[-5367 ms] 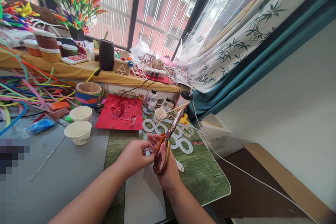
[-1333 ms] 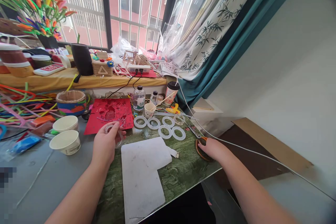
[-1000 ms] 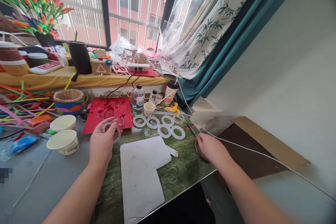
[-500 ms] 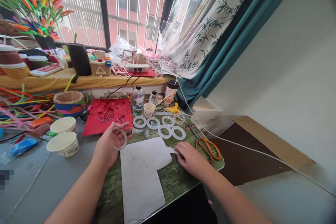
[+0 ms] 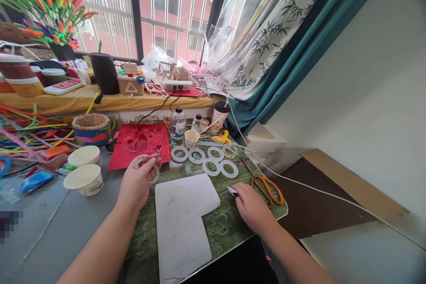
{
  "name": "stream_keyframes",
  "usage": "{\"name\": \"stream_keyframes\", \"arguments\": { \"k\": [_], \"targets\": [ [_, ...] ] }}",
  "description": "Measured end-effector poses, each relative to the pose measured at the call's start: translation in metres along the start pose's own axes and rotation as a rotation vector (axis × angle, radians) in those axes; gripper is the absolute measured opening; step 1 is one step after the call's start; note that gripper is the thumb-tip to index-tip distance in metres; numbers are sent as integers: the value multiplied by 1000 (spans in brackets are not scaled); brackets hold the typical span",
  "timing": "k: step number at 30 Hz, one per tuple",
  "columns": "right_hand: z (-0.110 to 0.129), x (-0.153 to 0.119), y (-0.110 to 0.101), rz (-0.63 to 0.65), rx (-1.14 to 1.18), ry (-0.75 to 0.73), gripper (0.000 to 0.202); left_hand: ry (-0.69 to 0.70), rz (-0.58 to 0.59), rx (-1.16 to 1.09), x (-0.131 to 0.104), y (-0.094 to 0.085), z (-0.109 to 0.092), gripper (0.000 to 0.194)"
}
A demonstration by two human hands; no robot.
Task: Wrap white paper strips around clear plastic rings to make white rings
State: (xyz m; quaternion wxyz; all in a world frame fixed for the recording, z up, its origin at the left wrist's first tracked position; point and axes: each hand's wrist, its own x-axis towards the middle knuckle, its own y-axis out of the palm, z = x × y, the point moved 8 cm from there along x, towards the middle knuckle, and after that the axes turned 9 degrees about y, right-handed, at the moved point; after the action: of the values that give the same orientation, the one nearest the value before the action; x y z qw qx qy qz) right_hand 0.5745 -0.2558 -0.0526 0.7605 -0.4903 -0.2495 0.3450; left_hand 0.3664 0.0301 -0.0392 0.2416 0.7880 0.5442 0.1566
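A clear ring point(image 5: 148, 169) is pinched in the left hand point(image 5: 136, 184) at centre frame, while a small white scrap point(image 5: 232, 190) is best gripped squarely under the curled right hand point(image 5: 250, 204) beside the scissors point(image 5: 268, 187).

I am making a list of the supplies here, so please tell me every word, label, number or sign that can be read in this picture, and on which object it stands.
No word or number reads clearly.
Triangle sign, no letters: on the wooden box on the shelf.
Label on the clear bottle: too small to read.
Print on the dark-lidded cup: blurred.
Red and white device on the shelf: marks too small to read.
Paper cups: faint print, unreadable.
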Motion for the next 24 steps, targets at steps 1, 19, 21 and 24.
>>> {"name": "stream_keyframes", "arguments": {
  "k": [1, 19, 21, 24],
  "targets": [
    [-2, -1, -3, -21, 58, 43, 29, -2, 7, 7, 0, 0, 0, 42],
    [89, -1, 20, 140, 1022, 141, 39, -374, 114, -195, -27, 25, 10, 29],
    [110, 3, 15, 59, 872, 8, 31, -378, 148, -226, -30, 29, 12, 31],
    [150, 7, 6, -43, 586, -301, 26, -398, 195, -269, -35, 34, 17, 33]
  ]
}}
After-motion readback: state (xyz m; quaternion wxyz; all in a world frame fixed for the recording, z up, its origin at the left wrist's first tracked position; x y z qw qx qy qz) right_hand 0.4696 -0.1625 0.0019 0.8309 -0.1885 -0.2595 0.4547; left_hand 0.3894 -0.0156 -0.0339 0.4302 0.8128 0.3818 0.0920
